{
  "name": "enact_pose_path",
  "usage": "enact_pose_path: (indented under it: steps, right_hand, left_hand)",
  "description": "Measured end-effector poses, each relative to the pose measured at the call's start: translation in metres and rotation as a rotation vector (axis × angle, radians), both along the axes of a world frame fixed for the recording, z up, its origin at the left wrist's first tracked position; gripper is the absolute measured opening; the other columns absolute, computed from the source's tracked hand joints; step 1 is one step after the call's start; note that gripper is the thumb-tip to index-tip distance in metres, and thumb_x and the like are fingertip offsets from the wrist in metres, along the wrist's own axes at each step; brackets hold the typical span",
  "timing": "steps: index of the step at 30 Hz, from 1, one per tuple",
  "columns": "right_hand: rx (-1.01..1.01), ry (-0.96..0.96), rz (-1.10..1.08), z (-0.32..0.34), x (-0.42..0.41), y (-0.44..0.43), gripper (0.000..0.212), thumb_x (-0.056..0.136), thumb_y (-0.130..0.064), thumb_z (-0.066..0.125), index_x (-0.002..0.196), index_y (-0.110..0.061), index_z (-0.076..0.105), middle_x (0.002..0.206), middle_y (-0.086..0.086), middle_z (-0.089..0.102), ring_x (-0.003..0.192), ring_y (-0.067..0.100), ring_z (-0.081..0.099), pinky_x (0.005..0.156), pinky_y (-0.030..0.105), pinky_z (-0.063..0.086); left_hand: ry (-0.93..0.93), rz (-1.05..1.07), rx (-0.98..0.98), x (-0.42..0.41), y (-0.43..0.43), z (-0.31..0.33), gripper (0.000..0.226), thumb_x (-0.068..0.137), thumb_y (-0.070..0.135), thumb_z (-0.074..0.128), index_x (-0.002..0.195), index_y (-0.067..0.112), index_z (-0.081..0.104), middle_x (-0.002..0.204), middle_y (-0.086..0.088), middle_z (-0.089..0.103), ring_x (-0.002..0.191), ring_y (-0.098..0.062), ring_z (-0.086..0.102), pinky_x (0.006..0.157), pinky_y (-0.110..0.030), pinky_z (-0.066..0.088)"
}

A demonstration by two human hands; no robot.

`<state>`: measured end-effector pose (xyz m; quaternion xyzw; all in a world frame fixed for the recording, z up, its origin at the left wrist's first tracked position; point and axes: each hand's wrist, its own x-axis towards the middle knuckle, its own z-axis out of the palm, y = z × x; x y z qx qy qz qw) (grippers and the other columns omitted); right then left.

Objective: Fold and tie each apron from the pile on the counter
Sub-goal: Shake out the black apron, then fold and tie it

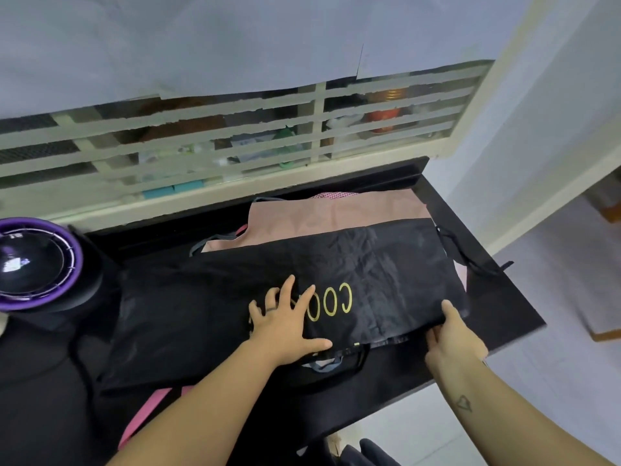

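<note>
In the head view, a black apron (386,264) lay spread across the middle of the dark counter (504,314), on top of a pile of pink aprons (336,216) that showed toward the counter's far edge. The left hand (285,317) lay flat on the cloth with its fingers straight and spread, pressing down just beside the yellow letters (336,302). The right hand (450,334) pinched the apron's near right edge, thumb on top and the other fingers tucked under the cloth.

The step looked like a fold of the right part over toward the left. To do it well, the flat hand should pin the cloth along the crease line while the other lifts its edge, carries it across level, and matches edge to edge before smoothing out the wrinkles. The black strings (470,260), trailing toward the counter's right edge, needed to stay free for tying. A purple-rimmed appliance (37,264) stood at the left edge, near the apron.
</note>
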<state>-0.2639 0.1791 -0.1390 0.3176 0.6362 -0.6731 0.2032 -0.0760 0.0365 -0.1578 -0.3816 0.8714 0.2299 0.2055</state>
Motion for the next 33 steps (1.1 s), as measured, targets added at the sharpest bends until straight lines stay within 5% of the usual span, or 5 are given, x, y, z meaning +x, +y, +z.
enact_pose_path:
  steps: [5,15,20,25,33]
  right_hand:
    - [-0.306,-0.146,0.246,0.011,-0.007,-0.009,0.032,0.089,-0.017,0.065,0.121,-0.015,0.059,0.104,0.001,0.069,0.088,0.016,0.067,0.064,0.029,0.053]
    - [0.067,0.699,1.11,0.053,0.024,-0.006,0.022,0.099,-0.016,0.048,0.117,-0.026,0.055,0.108,-0.022,0.058,0.1,-0.009,0.056,0.088,0.003,0.038]
    - [-0.023,0.872,1.545,0.052,0.05,-0.026,0.061,0.096,0.0,0.049,0.135,-0.044,0.032,0.146,-0.013,0.035,0.133,-0.007,0.031,0.112,0.015,0.025]
    - [0.362,1.148,2.029,0.028,0.092,-0.052,0.054,0.097,-0.037,0.035,0.148,-0.041,0.016,0.157,-0.011,0.016,0.145,0.01,0.006,0.119,0.047,-0.004]
    - [0.53,1.558,2.013,0.004,0.112,-0.057,0.077,0.077,-0.039,0.063,0.146,-0.026,0.031,0.152,0.001,0.033,0.142,0.022,0.025,0.114,0.057,0.02]
  left_hand:
    - [0.201,0.005,-0.071,-0.034,-0.02,0.022,0.059,0.081,0.068,0.054,0.125,0.028,0.048,0.157,0.003,0.004,0.145,-0.027,-0.005,0.116,-0.055,-0.001]
    - [0.103,-0.092,0.074,-0.075,-0.002,-0.005,0.076,0.092,0.063,0.037,0.147,0.047,-0.014,0.155,0.008,-0.03,0.144,-0.033,-0.02,0.106,-0.07,-0.006]
    - [0.77,0.616,0.744,-0.054,-0.03,0.037,0.042,0.098,0.018,0.046,0.139,0.015,0.041,0.144,-0.011,0.045,0.126,-0.023,0.046,0.109,-0.042,0.034]
    - [1.003,0.989,1.299,0.03,-0.047,0.06,0.071,0.084,0.073,0.031,0.125,0.023,0.061,0.125,-0.007,0.065,0.118,-0.029,0.058,0.098,-0.048,0.042]
    - [0.799,1.153,0.79,0.036,-0.045,0.063,0.025,0.097,0.022,0.054,0.115,0.007,0.065,0.104,-0.009,0.072,0.095,-0.026,0.068,0.085,-0.038,0.054]
